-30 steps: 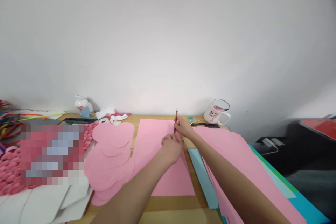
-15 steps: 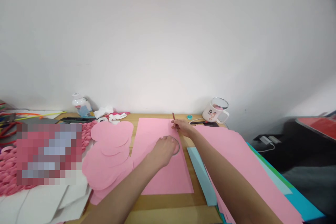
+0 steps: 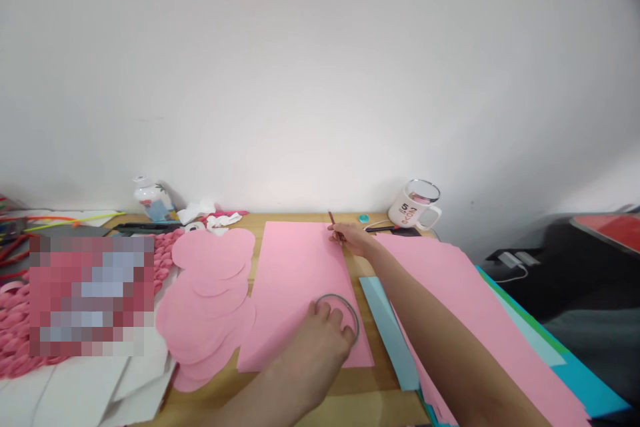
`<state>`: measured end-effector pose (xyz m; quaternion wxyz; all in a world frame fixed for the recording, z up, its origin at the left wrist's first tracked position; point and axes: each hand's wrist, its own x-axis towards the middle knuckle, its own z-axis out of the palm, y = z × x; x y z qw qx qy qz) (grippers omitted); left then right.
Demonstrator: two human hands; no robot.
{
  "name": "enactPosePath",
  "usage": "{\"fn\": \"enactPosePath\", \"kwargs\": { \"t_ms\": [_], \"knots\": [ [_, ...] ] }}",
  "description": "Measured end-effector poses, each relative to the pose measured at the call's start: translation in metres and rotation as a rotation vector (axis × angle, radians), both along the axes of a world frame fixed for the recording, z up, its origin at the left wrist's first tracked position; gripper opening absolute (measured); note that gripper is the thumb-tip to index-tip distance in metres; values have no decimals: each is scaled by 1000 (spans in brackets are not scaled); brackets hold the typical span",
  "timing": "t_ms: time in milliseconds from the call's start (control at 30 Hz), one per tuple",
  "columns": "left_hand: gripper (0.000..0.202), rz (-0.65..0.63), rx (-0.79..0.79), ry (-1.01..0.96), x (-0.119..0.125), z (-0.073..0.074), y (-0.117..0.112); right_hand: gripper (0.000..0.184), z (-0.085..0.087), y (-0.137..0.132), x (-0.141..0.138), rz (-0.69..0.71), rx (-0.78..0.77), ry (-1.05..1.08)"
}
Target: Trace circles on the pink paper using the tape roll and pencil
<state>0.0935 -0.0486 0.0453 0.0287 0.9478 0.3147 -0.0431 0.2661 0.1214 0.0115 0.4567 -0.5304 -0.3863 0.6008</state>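
Observation:
A pink sheet of paper (image 3: 295, 260) lies in front of me on the wooden table. Near its lower right part, my left hand (image 3: 323, 340) has its fingers curled on a thin grey ring (image 3: 353, 310), which rests on or just above the paper. At the sheet's upper right edge my right hand (image 3: 350, 239) grips a dark red pencil (image 3: 331, 217), its top end pointing away from me. The pencil's tip is hidden by the fingers. Left of the sheet is a pile of pink scalloped paper cutouts (image 3: 210, 313).
A pink paper stack (image 3: 435, 273) lies under my right forearm, beside a light blue strip (image 3: 385, 327). Along the wall stand a white mug (image 3: 404, 210) and a white bottle (image 3: 153, 200). Pink braided material (image 3: 15, 340) and white sheets (image 3: 70, 390) lie at left.
My left hand has brought the ring down the pink sheet, towards me and slightly right. My right hand stays at the upper right edge with the pencil.

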Motion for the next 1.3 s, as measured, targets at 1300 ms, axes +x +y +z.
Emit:
{"fn": "enactPosePath", "kwargs": {
  "t_ms": [1300],
  "knots": [
    [46, -8, -57, -71, -17, 12, 8, 11, -10, 15, -22, -175, 121, -228]
  ]
}}
